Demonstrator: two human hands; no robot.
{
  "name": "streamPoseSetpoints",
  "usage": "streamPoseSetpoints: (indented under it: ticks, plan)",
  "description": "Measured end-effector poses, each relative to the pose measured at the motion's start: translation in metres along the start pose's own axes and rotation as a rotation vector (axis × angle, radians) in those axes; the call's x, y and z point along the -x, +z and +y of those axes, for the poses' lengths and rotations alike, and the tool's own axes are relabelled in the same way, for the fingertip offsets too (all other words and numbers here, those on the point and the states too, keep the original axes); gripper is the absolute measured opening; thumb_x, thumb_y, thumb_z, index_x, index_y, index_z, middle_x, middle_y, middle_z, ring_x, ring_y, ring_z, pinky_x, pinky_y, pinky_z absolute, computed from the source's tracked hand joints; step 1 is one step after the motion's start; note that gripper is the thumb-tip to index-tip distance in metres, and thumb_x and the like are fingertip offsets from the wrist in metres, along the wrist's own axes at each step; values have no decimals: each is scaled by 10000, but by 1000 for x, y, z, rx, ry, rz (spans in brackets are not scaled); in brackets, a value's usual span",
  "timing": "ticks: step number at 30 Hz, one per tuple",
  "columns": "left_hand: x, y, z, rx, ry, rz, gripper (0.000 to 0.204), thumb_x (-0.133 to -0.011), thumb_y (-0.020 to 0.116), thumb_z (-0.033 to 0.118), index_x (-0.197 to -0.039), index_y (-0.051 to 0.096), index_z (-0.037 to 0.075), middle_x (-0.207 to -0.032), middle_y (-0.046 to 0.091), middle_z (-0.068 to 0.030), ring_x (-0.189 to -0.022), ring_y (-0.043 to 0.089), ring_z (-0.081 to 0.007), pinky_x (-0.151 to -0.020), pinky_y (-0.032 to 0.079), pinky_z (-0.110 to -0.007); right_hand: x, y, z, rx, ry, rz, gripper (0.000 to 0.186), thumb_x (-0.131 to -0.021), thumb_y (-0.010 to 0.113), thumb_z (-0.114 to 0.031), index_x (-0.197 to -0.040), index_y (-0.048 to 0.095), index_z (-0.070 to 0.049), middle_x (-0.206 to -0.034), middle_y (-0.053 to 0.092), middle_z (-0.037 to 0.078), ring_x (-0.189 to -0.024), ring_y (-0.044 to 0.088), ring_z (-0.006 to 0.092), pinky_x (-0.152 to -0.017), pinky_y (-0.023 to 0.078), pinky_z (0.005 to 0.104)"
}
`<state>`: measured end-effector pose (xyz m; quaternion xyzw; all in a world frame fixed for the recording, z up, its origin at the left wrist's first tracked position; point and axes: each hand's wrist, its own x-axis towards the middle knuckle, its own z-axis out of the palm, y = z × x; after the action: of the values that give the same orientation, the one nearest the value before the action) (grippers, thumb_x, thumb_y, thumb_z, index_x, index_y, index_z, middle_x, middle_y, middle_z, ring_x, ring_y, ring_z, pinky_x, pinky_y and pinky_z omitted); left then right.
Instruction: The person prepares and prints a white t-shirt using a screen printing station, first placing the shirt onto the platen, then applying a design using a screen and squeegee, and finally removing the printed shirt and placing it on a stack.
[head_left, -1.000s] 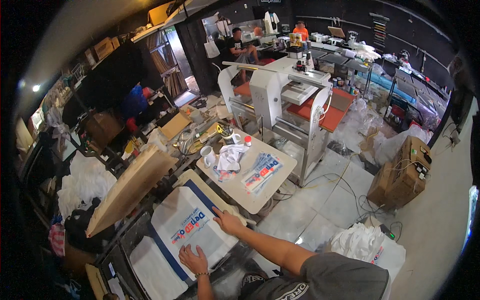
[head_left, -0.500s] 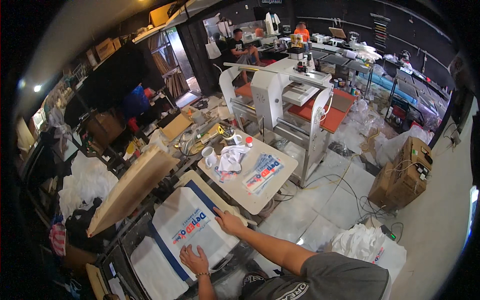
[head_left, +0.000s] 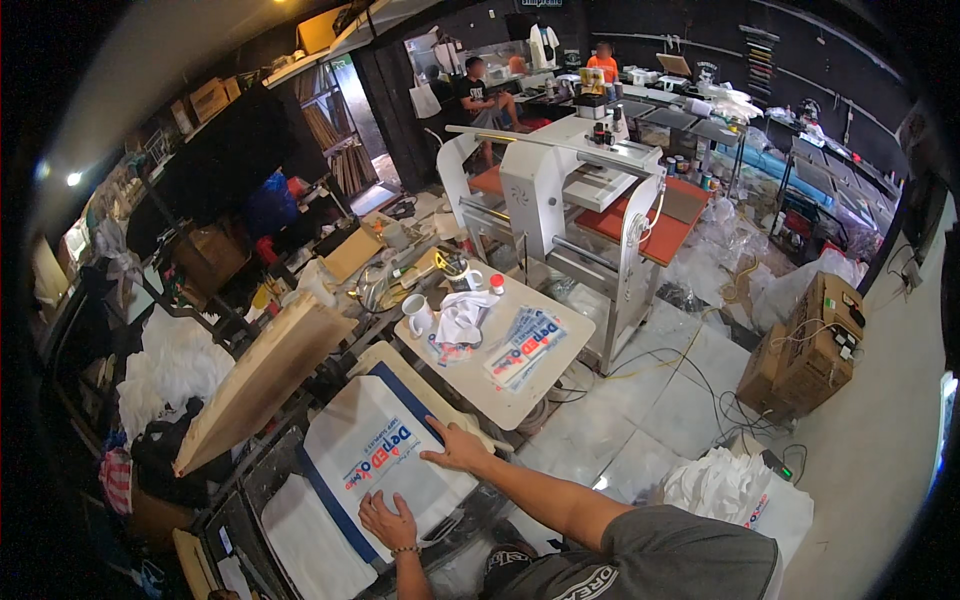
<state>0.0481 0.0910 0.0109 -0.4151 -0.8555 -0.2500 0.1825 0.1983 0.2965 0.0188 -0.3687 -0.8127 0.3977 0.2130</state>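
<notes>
Left hand [head_left: 388,522] flat with fingers spread on the near edge of one white bag [head_left: 385,462] with blue trim lying on the press board [head_left: 395,357], right hand [head_left: 455,452] flat, fingers slightly splayed, on its right edge, one white mug [head_left: 418,314], one stack of printed transfers [head_left: 526,345] on the small table [head_left: 520,395]

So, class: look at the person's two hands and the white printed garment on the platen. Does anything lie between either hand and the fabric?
Nothing visible does. The left hand and the right hand both rest flat on the white printed garment, touching it directly. The mug and the stack of printed transfers sit apart on the small table.
</notes>
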Motion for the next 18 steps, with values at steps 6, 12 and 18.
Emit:
streamPoseSetpoints:
  ticks: [6,12,18]
  plan:
    - [0,-4,1,2,1,1,378,-892,681,298,-1145,630,23,-1262,554,-183,-1237,485,-382,-1040,371,-529,-1,3,0,16,-17,7,1027,-777,695,-719,-1574,327,-186,-1110,610,287,-997,651,479,-834,534,524]
    - [0,-2,0,13,4,10,379,-891,681,293,-1149,630,19,-1264,553,-189,-1240,483,-384,-1040,368,-533,1,-1,-2,10,-9,-6,1023,-777,703,-707,-1574,328,-187,-1112,610,286,-997,650,479,-834,533,525]
    - [0,-2,-2,6,-3,-10,393,-892,679,282,-1168,620,10,-1276,545,-200,-1246,473,-392,-1043,362,-538,1,2,-2,28,0,8,1007,-785,713,-674,-1580,311,-205,-1101,612,292,-983,654,484,-827,536,538]
